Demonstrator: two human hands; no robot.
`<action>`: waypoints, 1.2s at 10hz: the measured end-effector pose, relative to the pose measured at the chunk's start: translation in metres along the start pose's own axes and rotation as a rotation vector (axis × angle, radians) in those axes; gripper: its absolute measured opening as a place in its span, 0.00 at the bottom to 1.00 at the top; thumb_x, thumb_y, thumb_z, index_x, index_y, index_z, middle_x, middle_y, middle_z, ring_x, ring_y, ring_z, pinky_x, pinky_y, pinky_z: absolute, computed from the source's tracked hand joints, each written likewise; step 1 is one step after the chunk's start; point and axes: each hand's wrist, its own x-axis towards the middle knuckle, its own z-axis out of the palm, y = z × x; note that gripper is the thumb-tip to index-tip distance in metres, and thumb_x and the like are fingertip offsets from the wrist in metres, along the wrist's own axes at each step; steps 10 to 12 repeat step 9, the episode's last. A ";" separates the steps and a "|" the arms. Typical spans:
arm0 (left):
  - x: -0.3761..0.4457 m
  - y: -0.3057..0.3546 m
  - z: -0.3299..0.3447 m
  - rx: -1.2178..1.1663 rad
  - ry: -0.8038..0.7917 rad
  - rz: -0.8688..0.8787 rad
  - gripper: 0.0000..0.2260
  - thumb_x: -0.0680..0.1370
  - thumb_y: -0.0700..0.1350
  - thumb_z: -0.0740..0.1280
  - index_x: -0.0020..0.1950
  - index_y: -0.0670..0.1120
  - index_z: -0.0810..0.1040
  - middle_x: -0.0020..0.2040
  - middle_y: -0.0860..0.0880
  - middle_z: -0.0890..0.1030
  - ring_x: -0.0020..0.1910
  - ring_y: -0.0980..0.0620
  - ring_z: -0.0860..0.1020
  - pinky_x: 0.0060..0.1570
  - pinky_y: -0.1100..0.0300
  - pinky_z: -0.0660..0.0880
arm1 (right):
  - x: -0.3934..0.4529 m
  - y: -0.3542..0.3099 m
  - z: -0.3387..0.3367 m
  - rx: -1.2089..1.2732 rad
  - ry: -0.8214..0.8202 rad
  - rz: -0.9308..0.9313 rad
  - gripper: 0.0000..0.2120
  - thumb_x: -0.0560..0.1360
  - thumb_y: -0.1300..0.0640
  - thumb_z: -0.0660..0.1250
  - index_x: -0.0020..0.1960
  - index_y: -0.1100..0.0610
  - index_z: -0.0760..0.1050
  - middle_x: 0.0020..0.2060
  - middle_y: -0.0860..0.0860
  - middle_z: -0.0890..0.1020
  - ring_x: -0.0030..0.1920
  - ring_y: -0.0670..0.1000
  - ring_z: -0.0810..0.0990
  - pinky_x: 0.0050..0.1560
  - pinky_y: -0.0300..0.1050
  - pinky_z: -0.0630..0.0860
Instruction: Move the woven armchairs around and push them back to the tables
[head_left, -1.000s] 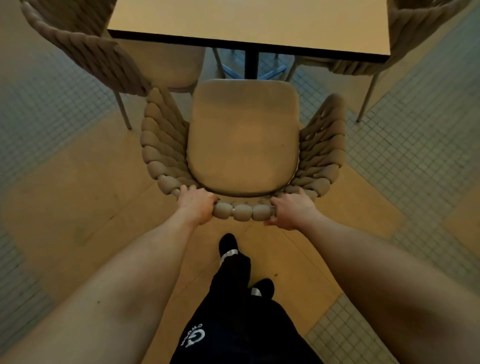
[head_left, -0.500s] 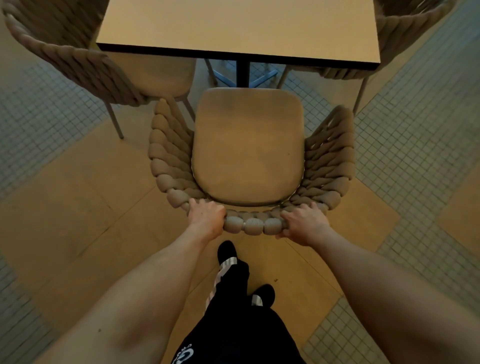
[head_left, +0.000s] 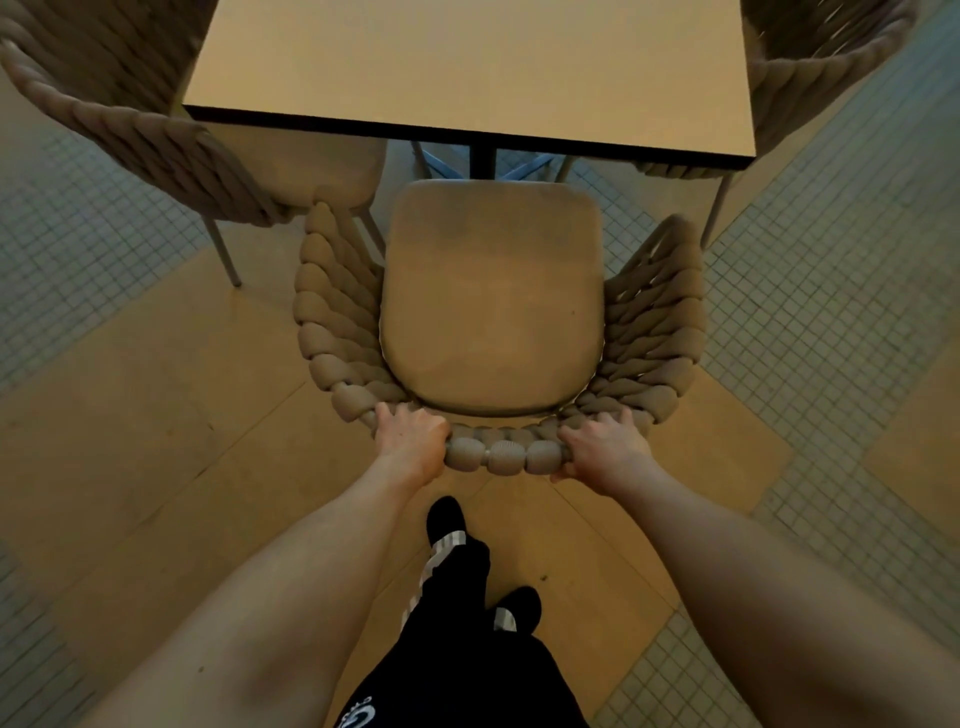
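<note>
A beige woven armchair with a flat seat cushion stands in front of me, its open front facing a square tan table. The seat's front edge sits just short of the table's near edge. My left hand grips the thick braided top rail of the backrest on the left side. My right hand grips the same rail on the right, fingers curled over it.
A second woven armchair stands at the table's left side, close to my chair's left arm. A third one is at the right. The table's dark pedestal lies ahead. The floor mixes tan slabs and small grey tiles.
The chair has shifted slightly back toward me and to the right in view, and my hands have stayed gripping its back rail throughout.
</note>
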 end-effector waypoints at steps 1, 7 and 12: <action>-0.002 -0.001 0.000 -0.022 0.001 0.007 0.10 0.78 0.46 0.65 0.57 0.56 0.78 0.54 0.50 0.80 0.61 0.44 0.73 0.60 0.44 0.64 | 0.000 0.000 0.003 0.028 -0.009 -0.005 0.26 0.78 0.34 0.63 0.70 0.48 0.70 0.65 0.51 0.78 0.70 0.57 0.70 0.74 0.65 0.54; -0.027 0.001 0.001 -0.304 0.004 -0.096 0.27 0.79 0.53 0.66 0.77 0.51 0.66 0.78 0.43 0.62 0.80 0.42 0.51 0.78 0.43 0.46 | -0.003 0.007 0.002 -0.007 -0.073 -0.134 0.38 0.75 0.31 0.65 0.78 0.47 0.60 0.74 0.51 0.70 0.76 0.58 0.64 0.75 0.71 0.52; -0.041 0.007 0.008 -0.481 0.026 -0.190 0.37 0.79 0.56 0.67 0.83 0.53 0.52 0.83 0.43 0.42 0.81 0.42 0.40 0.79 0.42 0.45 | -0.006 0.007 0.000 0.051 0.028 -0.265 0.39 0.75 0.31 0.66 0.78 0.49 0.59 0.74 0.52 0.70 0.74 0.58 0.67 0.74 0.61 0.63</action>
